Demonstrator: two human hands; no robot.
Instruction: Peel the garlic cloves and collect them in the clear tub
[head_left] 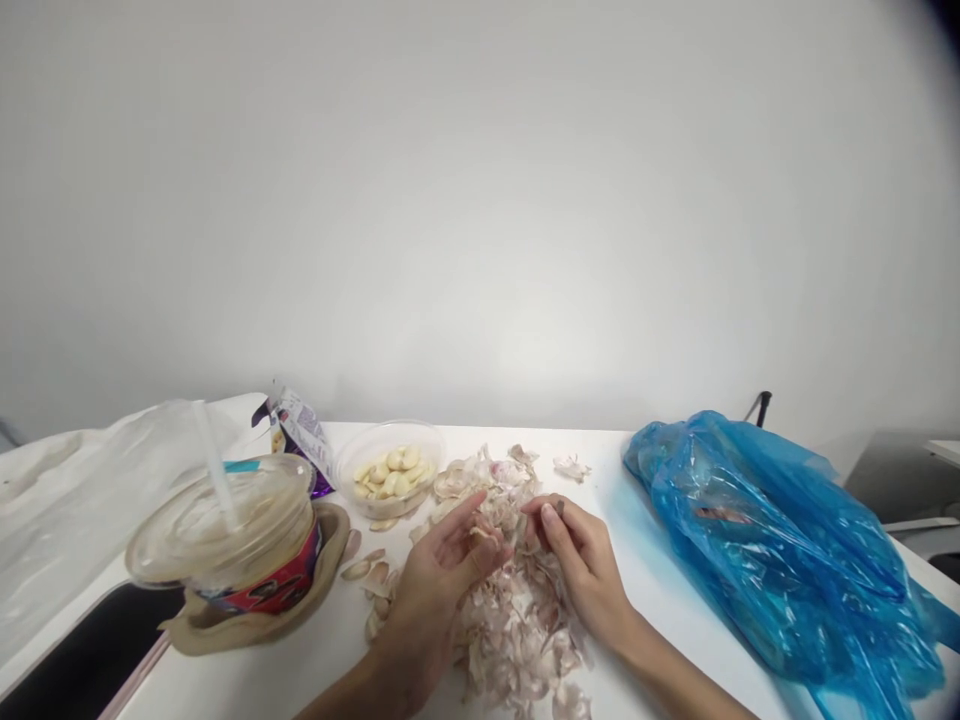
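Observation:
My left hand (pixel 442 570) is closed, with a partly hidden garlic clove (pixel 486 530) in its papery pinkish skin between thumb and fingers. Facing it, my right hand (pixel 577 555) has thumb and index finger pinched together. A small dark bit shows at that pinch, too small to name. Beneath both hands spreads a heap of garlic skins (pixel 517 640). Behind my left hand, peeled cloves (pixel 397 470) lie in a clear plastic bowl (pixel 346 462). Several unpeeled cloves (pixel 357 570) rest on the white table left of the heap.
At the left, a lidded drink cup (pixel 277 570) with a straw stands in a cardboard holder (pixel 251 632), near a dark flat device (pixel 97 650). A purple snack packet (pixel 304 435) and clear plastic (pixel 97 490) lie behind. A blue plastic bag (pixel 772 560) fills the right side.

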